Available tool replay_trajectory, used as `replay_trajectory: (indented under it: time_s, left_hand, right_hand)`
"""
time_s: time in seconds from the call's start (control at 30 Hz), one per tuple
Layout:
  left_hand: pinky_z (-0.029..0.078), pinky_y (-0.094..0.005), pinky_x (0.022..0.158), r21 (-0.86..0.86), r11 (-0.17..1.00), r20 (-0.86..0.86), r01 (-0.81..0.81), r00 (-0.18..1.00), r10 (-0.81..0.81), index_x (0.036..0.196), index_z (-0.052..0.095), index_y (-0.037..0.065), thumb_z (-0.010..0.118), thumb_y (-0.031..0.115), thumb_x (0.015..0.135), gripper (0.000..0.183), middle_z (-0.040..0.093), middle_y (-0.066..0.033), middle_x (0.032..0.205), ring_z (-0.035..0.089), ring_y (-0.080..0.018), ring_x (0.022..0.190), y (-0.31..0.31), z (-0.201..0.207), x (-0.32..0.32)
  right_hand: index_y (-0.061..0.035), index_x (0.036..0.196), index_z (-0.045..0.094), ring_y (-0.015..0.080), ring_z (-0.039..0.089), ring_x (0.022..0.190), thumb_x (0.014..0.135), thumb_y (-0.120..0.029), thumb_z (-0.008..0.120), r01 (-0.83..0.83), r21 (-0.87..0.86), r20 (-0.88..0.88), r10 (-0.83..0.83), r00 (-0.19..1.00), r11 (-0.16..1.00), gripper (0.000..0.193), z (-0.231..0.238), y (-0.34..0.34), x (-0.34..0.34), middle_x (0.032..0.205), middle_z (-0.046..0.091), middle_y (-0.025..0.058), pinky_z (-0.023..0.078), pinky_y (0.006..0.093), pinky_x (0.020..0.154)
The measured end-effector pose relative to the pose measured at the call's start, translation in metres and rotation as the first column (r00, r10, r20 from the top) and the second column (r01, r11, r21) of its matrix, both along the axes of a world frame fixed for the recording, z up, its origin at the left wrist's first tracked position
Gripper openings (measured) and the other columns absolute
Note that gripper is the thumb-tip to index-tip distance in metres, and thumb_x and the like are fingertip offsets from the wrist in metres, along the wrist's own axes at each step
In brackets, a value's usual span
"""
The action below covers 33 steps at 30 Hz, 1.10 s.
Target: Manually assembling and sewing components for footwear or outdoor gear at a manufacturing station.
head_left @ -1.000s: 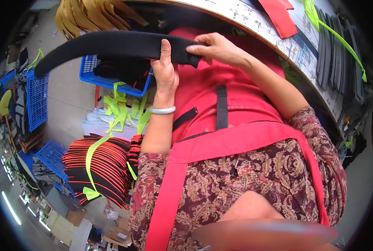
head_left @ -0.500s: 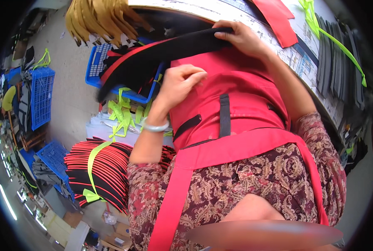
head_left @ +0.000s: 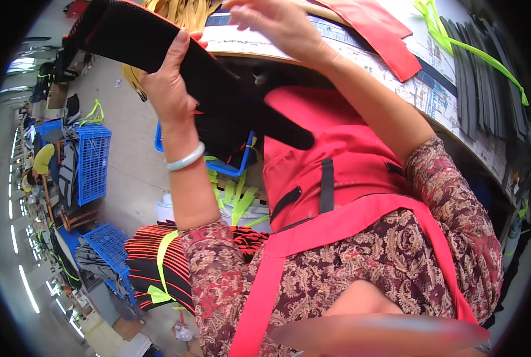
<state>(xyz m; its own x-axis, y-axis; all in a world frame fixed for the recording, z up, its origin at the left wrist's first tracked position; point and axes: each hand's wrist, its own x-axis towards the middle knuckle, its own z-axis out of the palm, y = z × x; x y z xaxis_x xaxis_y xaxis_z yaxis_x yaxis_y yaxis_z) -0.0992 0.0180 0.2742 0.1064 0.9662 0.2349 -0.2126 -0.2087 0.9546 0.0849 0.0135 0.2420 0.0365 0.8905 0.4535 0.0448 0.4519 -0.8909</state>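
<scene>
My left hand [head_left: 169, 83], with a pale bangle on its wrist, holds a long black fabric piece [head_left: 218, 89] with red edging, thumb lying across its face. One end of the piece reaches up to the far left and the other hangs toward the red apron [head_left: 313, 160]. My right hand [head_left: 277, 27] is raised above the table's edge, fingers apart and slightly blurred, holding nothing. Partly hidden behind the fabric piece, a blue crate [head_left: 232, 169] stands below.
The table [head_left: 366, 71] carries red fabric [head_left: 366, 35] and a stack of dark strips [head_left: 485, 77]. Tan strips [head_left: 176, 15] hang over its far edge. On the left are a tied black-and-red bundle [head_left: 155, 262], blue crates [head_left: 93, 163] and a person in yellow [head_left: 44, 159].
The fabric piece has gone from my right hand into my left and been lifted up and leftward. My right hand has let go and moved up and left over the table.
</scene>
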Motion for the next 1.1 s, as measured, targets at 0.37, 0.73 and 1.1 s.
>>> replay_trajectory:
  time_s: [0.37,0.73,1.1]
  left_hand:
    - [0.049,-0.0294,0.09,-0.194,0.974,0.442,-0.119,0.876,0.195,0.117,0.056,0.0,0.063,0.008,0.091,0.028,0.06,-0.0063,0.112,0.058,-0.0145,0.099,-0.048,-0.115,0.066]
    - [0.053,-0.03,0.08,-0.382,0.922,0.448,-0.06,0.861,0.241,0.107,0.061,0.0,0.065,0.007,0.088,0.02,0.063,-0.0055,0.099,0.061,-0.0165,0.086,-0.057,-0.142,0.033]
    - [0.05,-0.0294,0.085,-0.443,0.897,0.46,0.016,0.862,0.211,0.11,0.061,-0.001,0.067,0.003,0.086,0.025,0.064,-0.0065,0.106,0.061,-0.0153,0.093,-0.071,-0.164,0.044]
  right_hand:
    - [-0.0025,0.102,0.063,0.0259,0.063,0.079,0.09,-0.024,0.062,0.087,-0.078,0.536,-0.032,0.843,0.993,0.025,-0.056,-0.037,0.021,0.087,0.064,0.017,0.049,0.0352,0.072]
    - [-0.0038,0.091,0.06,0.0369,0.06,0.073,0.091,-0.031,0.059,0.035,-0.32,0.494,0.135,0.859,0.947,0.027,-0.08,-0.072,0.015,0.074,0.06,0.019,0.047,0.0404,0.066]
    - [-0.0001,0.081,0.06,0.0343,0.056,0.064,0.094,-0.033,0.055,0.09,-0.283,0.515,0.073,0.854,0.955,0.036,-0.103,-0.069,0.006,0.065,0.054,0.0187,0.045,0.0383,0.062]
